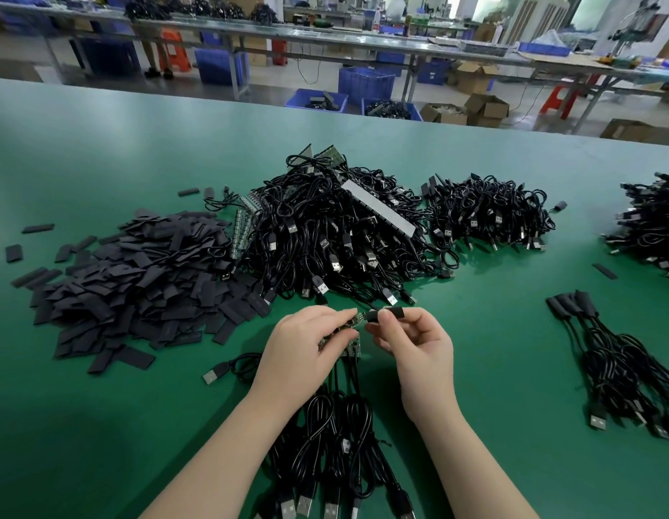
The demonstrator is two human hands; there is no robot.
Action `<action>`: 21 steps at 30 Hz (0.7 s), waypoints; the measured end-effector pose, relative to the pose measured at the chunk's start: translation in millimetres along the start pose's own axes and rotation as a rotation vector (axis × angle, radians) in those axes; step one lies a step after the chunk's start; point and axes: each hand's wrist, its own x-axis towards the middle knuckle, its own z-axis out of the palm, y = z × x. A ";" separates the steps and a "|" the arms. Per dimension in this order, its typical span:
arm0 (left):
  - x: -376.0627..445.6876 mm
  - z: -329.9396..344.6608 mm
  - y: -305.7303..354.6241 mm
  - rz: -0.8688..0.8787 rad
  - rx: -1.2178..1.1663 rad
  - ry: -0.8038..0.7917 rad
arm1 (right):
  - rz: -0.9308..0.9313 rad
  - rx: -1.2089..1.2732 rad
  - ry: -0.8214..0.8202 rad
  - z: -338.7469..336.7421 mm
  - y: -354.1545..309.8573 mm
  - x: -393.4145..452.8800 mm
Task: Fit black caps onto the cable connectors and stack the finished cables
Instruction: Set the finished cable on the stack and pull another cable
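Note:
My left hand (306,342) grips a bunch of small green circuit-board connectors (353,348) whose black cables (336,436) trail down toward me. One board tip (357,318) sticks out between its fingers. My right hand (407,331) pinches a black cap (387,313) right at that tip. A wide heap of loose black caps (138,282) lies to the left. A neat stack of capped cables (606,365) lies to the right.
A big tangle of black USB cables (333,234) sits behind my hands, with a smaller pile (490,215) to its right and another (651,222) at the right edge. One loose USB cable (228,368) lies left of my wrist. Green table surface (81,425).

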 end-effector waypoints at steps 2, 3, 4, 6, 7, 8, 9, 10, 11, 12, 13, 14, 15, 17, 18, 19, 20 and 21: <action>0.0 -0.2 0.0 -0.012 -0.007 -0.003 | -0.008 0.006 -0.011 -0.4 -1.1 0.5; 0.1 -0.3 0.3 -0.012 -0.006 -0.004 | -0.016 -0.013 -0.020 -0.6 -1.2 0.7; 0.4 -0.2 0.5 -0.010 -0.004 -0.005 | -0.024 -0.038 -0.029 -0.6 -1.4 0.8; 0.7 0.1 0.5 -0.006 -0.004 -0.004 | -0.038 -0.072 -0.040 -0.5 -1.2 0.7; 0.5 0.3 0.2 -0.006 -0.008 -0.004 | -0.045 -0.078 -0.044 -0.4 -1.3 0.5; 0.4 0.4 -0.1 -0.010 -0.013 -0.004 | -0.053 -0.086 -0.050 -0.5 -1.8 0.3; 0.3 0.3 -0.4 -0.013 -0.020 -0.005 | -0.064 -0.097 -0.058 -0.7 -2.1 0.3; 0.2 0.2 -0.5 -0.016 -0.027 -0.008 | -0.076 -0.107 -0.064 -0.9 -2.2 0.2; 0.3 0.3 -0.4 -0.018 -0.034 -0.012 | -0.087 -0.117 -0.067 -1.2 -2.1 0.2; 0.1 0.3 -0.4 -0.018 -0.039 -0.018 | -0.096 -0.128 -0.067 -1.3 -2.1 0.1; 0.2 0.3 -0.3 -0.017 -0.042 -0.025 | -0.105 -0.141 -0.067 -1.1 -2.1 -0.1; 0.1 0.3 -0.6 -0.016 -0.043 -0.032 | -0.113 -0.152 -0.068 -0.9 -2.3 -0.3; 0.0 0.0 -1.1 -0.016 -0.042 -0.038 | -0.119 -0.160 -0.071 -0.6 -2.3 -0.6; 0.0 0.0 -2.5 -0.017 -0.035 -0.038 | -0.126 -0.164 -0.075 -0.6 -2.8 -0.9; 0.2 0.1 -2.9 -0.020 -0.034 -0.036 | -0.126 -0.165 -0.076 -0.9 -3.1 -1.0; 0.4 0.2 -3.1 -0.021 -0.033 -0.035 | -0.128 -0.168 -0.078 -1.1 -3.2 -0.9; 0.6 0.5 -3.1 -0.019 -0.032 -0.036 | -0.133 -0.176 -0.079 -1.3 -3.0 -0.7; 0.7 0.7 -3.0 -0.014 -0.030 -0.040 | -0.142 -0.184 -0.079 -1.4 -2.7 -0.6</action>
